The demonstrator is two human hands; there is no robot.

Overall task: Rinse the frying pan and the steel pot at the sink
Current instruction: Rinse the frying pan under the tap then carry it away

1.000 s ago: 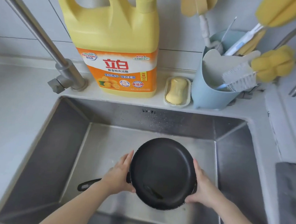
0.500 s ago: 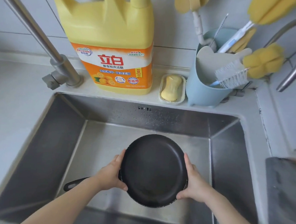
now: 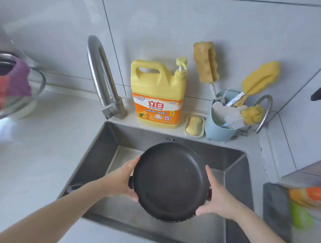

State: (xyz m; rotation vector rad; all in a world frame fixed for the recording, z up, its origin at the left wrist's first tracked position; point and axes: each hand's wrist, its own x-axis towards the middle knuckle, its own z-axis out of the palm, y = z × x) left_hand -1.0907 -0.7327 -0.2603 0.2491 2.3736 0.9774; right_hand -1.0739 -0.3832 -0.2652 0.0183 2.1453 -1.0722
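1. We are holding the frying pan (image 3: 168,180) above the sink (image 3: 100,155), over its middle and toward the near edge, with the dark inner face tilted up toward us.
2. Our left hand (image 3: 122,179) is pressing flat against the pan's left rim; our right hand (image 3: 217,196) is pressing against the right rim. Together they are clamping the pan between them, so neither is free.
3. The pan's handle (image 3: 74,187) is pointing left and down behind the left forearm, so the long axis is running roughly left to right, with the left hand nearer the handle.
4. The faucet (image 3: 101,79) is standing at the sink's far left corner, with its spout arching out of clear view; no water is showing. We are judging that rinsing calls for carrying the pan leftward and away from us, under the spout.
5. The detergent jug (image 3: 157,94), soap dish (image 3: 194,123) and brush holder (image 3: 220,123) are lining the far edge.
6. The steel pot is not identifiable in this view.
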